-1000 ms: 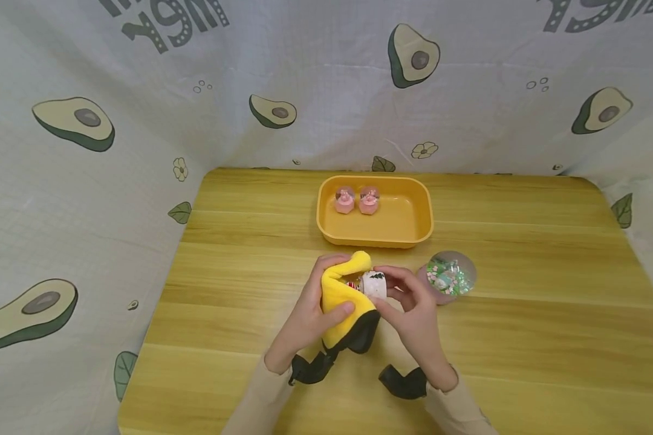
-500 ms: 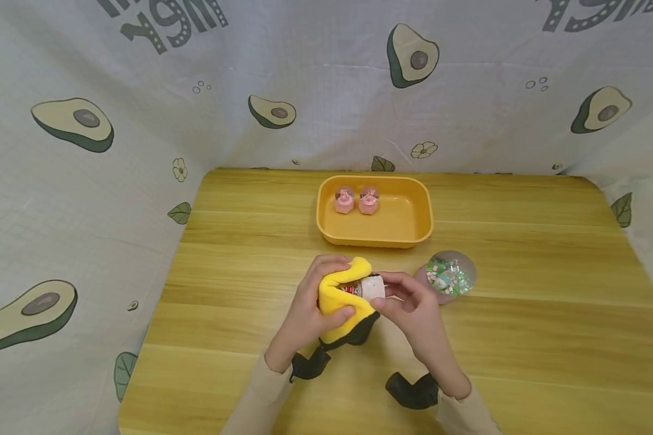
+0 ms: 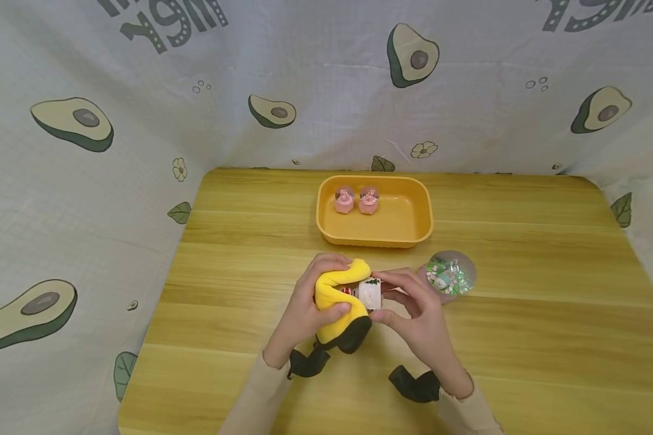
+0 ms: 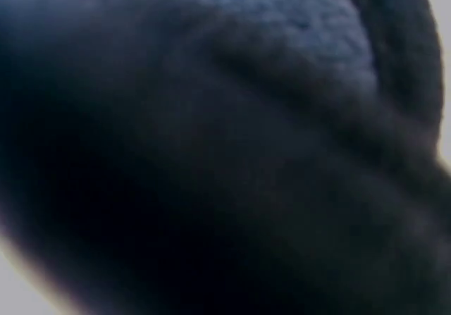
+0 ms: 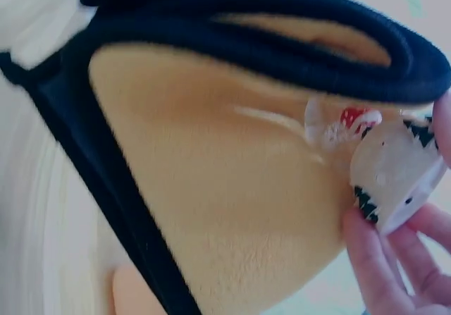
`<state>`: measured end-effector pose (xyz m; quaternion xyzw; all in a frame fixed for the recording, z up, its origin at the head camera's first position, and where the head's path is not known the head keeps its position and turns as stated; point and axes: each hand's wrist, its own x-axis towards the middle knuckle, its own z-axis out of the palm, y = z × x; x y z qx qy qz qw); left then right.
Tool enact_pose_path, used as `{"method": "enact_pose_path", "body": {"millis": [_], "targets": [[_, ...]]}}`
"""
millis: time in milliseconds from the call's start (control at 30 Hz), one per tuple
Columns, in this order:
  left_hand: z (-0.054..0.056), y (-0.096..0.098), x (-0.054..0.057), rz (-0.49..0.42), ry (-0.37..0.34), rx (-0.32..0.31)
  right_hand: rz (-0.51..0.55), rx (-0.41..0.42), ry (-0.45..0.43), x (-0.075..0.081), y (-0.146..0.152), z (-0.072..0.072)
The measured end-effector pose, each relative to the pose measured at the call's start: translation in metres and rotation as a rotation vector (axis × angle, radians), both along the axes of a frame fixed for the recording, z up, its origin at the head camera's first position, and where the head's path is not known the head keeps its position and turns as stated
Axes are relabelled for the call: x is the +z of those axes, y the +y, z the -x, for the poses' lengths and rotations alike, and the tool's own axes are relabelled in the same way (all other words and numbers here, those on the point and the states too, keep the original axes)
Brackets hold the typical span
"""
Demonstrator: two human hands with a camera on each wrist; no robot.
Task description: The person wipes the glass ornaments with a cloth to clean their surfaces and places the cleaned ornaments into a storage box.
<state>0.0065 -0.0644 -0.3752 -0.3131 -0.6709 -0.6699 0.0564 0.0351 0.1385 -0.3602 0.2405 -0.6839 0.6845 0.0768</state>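
Left hand gripped a yellow-and-black cloth, folded partly around a small snow globe whose white base the right hand pinched, over the bench near the orange tray.

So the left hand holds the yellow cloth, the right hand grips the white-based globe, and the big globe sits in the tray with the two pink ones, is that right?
Not quite: the big globe stands on the table, outside the tray, as the head view shows. The rest is right: the left hand holds the yellow cloth, the right hand grips the white-based globe.
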Motion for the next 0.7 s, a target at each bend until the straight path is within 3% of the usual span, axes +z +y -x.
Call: {"method": "enact_pose_path", "body": {"millis": [167, 400, 700], "targets": [[0.0, -0.001, -0.001, -0.022, -0.027, -0.022, 0.007, 0.035, 0.207, -0.003, 0.0, 0.006], [0.002, -0.001, 0.001, -0.041, -0.067, -0.028, -0.222, -0.125, 0.499, -0.002, 0.0, 0.011], [0.003, -0.003, 0.003, -0.058, -0.206, -0.063, -0.173, -0.035, 0.665, -0.001, -0.007, 0.011]]}}
